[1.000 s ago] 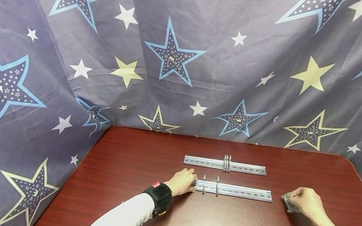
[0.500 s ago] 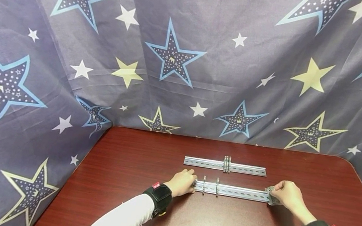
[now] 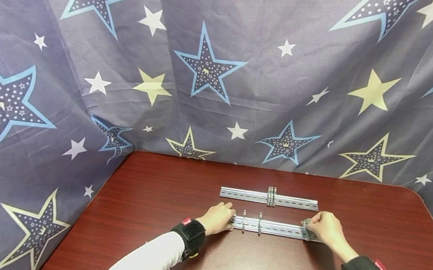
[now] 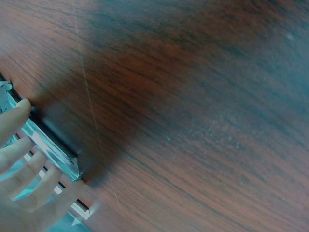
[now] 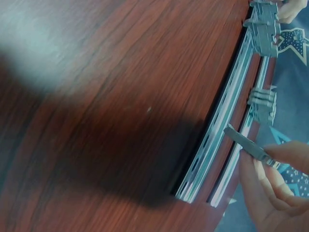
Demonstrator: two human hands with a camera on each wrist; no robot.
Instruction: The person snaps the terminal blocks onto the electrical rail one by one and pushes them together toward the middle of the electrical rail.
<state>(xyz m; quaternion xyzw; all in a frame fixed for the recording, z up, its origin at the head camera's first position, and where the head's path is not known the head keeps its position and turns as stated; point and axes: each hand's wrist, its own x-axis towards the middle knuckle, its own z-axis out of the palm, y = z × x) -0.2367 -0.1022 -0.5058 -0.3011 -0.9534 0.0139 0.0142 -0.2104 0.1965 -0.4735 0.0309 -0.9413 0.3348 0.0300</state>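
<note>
Since the earlier frame, the right hand (image 3: 324,227) was moved leftward, a grey clip (image 5: 248,146) pinched at the near rail (image 3: 276,228), whose left end was steadied by the left hand (image 3: 219,217), lower centre.

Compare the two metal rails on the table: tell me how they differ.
The near rail is held at both ends: the left hand at its left end, the right hand fitting a grey clip at its right end. The far rail lies untouched. The near rail's two clips sit spaced apart toward the left; the far rail's clips are bunched at its middle. Both are slotted, silvery and parallel.
</note>
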